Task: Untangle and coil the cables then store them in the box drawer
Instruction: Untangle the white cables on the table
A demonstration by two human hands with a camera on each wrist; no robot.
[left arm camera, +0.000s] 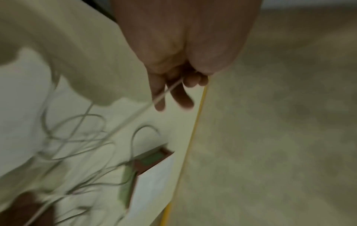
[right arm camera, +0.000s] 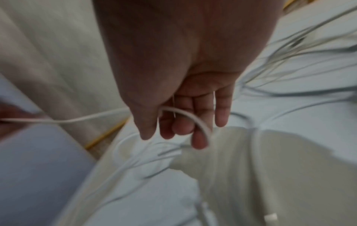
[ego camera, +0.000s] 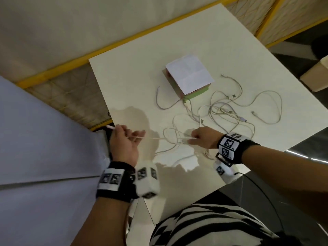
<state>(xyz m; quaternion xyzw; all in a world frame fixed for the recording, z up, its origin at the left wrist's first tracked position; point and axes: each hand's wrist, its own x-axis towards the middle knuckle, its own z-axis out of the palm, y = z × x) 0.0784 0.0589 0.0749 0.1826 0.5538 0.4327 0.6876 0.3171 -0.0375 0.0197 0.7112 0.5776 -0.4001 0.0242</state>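
A tangle of white cables (ego camera: 221,110) lies on the white table (ego camera: 142,77), in front of a small box (ego camera: 188,75) with a white top and a green drawer (ego camera: 197,94). My left hand (ego camera: 127,137) grips one white cable (ego camera: 156,138) near the table's left edge, and its plug end (ego camera: 111,127) sticks out behind the fist. The cable runs taut to my right hand (ego camera: 197,139), which pinches it over the near loops. In the left wrist view the cable (left arm camera: 168,91) passes between curled fingers (left arm camera: 160,105). The right wrist view shows the cable (right arm camera: 185,114) looped over my fingers (right arm camera: 199,140).
A pale blue-grey sheet (ego camera: 44,139) hangs at the left, right beside my left hand. Yellow-framed netting (ego camera: 71,96) runs behind the table. A cardboard box (ego camera: 316,75) stands off the table's right side. A black wire (ego camera: 257,183) trails below my right wrist.
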